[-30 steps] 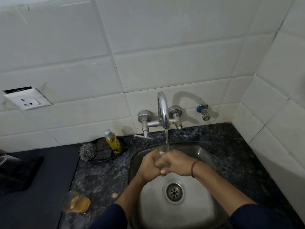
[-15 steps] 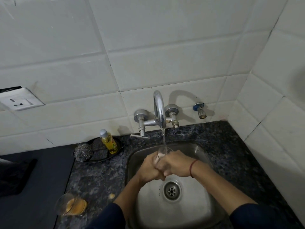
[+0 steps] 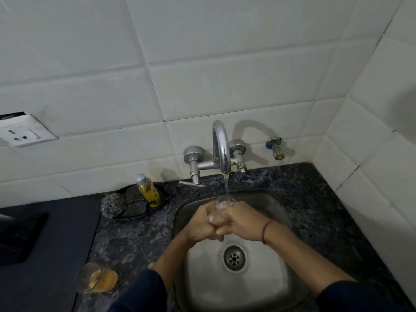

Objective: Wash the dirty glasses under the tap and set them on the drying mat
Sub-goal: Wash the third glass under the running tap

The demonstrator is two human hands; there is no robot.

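Note:
A clear glass point(image 3: 221, 204) is held over the steel sink point(image 3: 265, 289), right under the running tap point(image 3: 221, 152), and water streams into its mouth. My left hand point(image 3: 201, 224) and my right hand point(image 3: 240, 220) both wrap around the glass, fingers curled and meeting in front of it, so only its rim shows. A second glass point(image 3: 96, 278) with orange residue lies on the counter at the lower left. A dark mat point(image 3: 20, 235) sits at the far left edge.
A small black dish point(image 3: 157, 206) behind the sink holds a steel scourer point(image 3: 111, 204), dark scrub pads and a yellow soap bottle point(image 3: 149, 191). A wall socket point(image 3: 24, 134) is at the left. Tiled walls close in behind and to the right.
Both hands stay clasped round the glass under the water stream; only the camera view has shifted slightly.

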